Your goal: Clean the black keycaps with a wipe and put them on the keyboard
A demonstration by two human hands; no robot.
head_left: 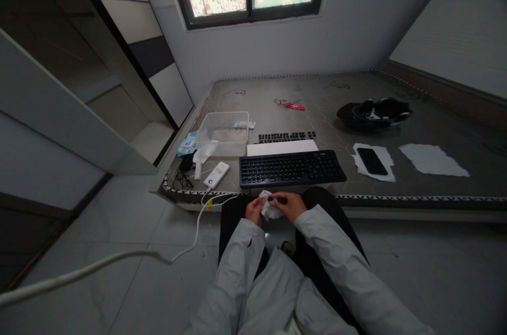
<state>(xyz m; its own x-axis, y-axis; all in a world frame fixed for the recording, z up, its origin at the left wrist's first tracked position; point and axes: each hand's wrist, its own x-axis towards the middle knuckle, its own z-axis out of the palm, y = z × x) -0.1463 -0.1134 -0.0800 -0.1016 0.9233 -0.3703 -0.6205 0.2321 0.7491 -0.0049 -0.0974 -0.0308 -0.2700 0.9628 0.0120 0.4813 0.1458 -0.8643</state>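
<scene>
In front of the mattress edge, above my lap, my left hand [254,212] is closed on a crumpled white tissue [271,212]. My right hand [291,205] meets it there, its fingers pinched on a small dark piece that looks like a keycap [271,198], against the tissue. Just beyond both hands lies a black keyboard [292,168]. Behind the keyboard is a white sheet or board [282,147], and past that, rows of loose black keycaps [285,137].
A clear plastic box [227,142] stands left, near a white power bank [216,175] with a white cable [197,226]. To the right, a phone [371,161] rests on paper, beside another white sheet [433,159]. A black cap [372,114] and red packet [291,105] lie farther back.
</scene>
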